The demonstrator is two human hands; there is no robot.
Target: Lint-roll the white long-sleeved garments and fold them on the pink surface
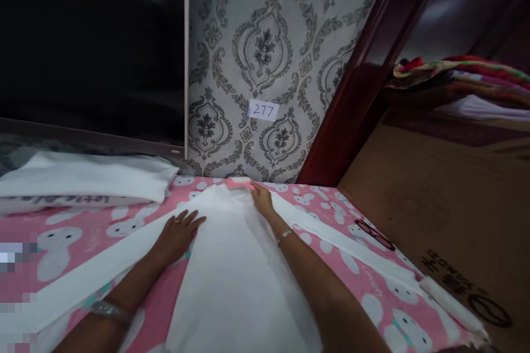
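A white long-sleeved shirt [232, 276] lies spread out, its collar away from me and a sleeve slanting out to each side. My left hand [181, 233] rests flat near the left shoulder, fingers apart and a ring on one of them. At the collar, my right hand [263, 199] is closed, its fingertips on a small pink-and-white object [239, 182]. The exact kind of that object is too small to tell. Whether those fingers also pinch the collar cloth, I cannot tell.
Beneath the shirt is a pink rabbit-print cover [66, 248]. Folded white clothing [91, 179] lies at the left below a dark screen [91, 49]. On the right stand a cardboard box [439, 193], stacked textiles [464, 74] and a white roll [453, 303]. A numbered label [264, 110] is on the wall.
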